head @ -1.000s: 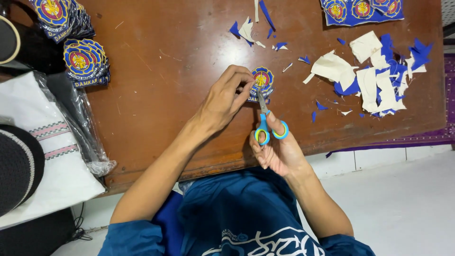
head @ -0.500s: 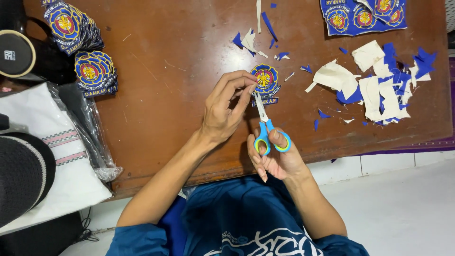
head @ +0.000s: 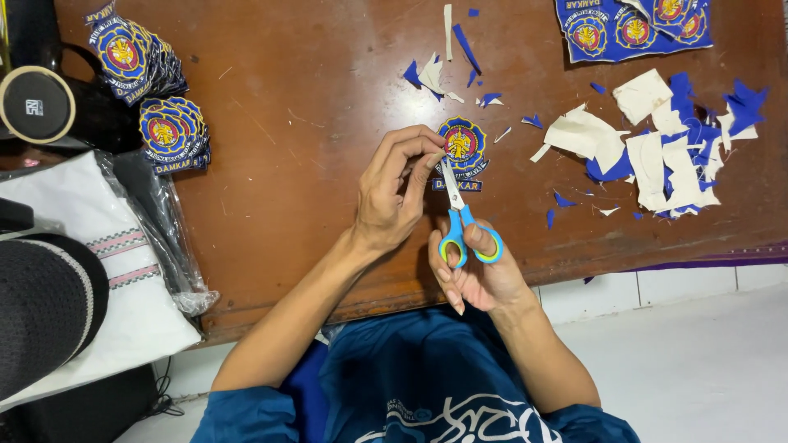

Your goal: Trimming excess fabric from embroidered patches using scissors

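An embroidered patch (head: pixel 461 148) w/ blue edge & red-yellow centre is being held over the brown table (head: pixel 312 148), pinched at its left rim by the left hand (head: pixel 394 197), thumb & fingers closed on it. Small blue-handled scissors (head: pixel 464 221) are being gripped by the right hand (head: pixel 476 275), fingers through the loops; blades are pointing up & away from the body, tip being laid along the patch's lower left side. Patch is lying just beyond both hands, its banner strip running left-right across the blade line. Left hand is nearer, touching it; right is reaching it only via the blades. Whether the blades are parted can't be told: partly hidden by the left thumb. Right of the patch, offcuts (head: pixel 657 148) are being piled; up-left of it, finished patch stacks (head: pixel 156 90).
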